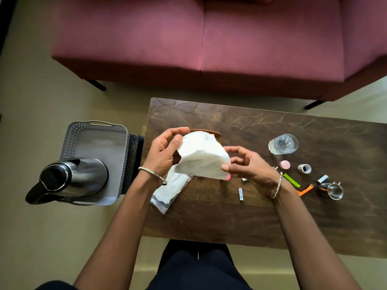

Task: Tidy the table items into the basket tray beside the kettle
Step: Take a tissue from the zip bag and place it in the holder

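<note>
Left hand (165, 151) pinches left edge of white cloth (202, 156), thumb on top. Right hand (249, 166) pinches cloth's right lower corner, other fingers curled loose. Cloth held between hands, above table (272, 222). Clear plastic bag (167, 195) lies below left wrist. Basket tray (98, 130) well left of left hand, kettle (71, 178) standing in it. Glass (283, 144) and small items (303, 168) right of right hand.

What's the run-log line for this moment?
hands: left, right both hold white cloth | basket tray: kettle only | table: items remain

Dim warm light, soft shadows, wide-angle bending at edges, slight blur
</note>
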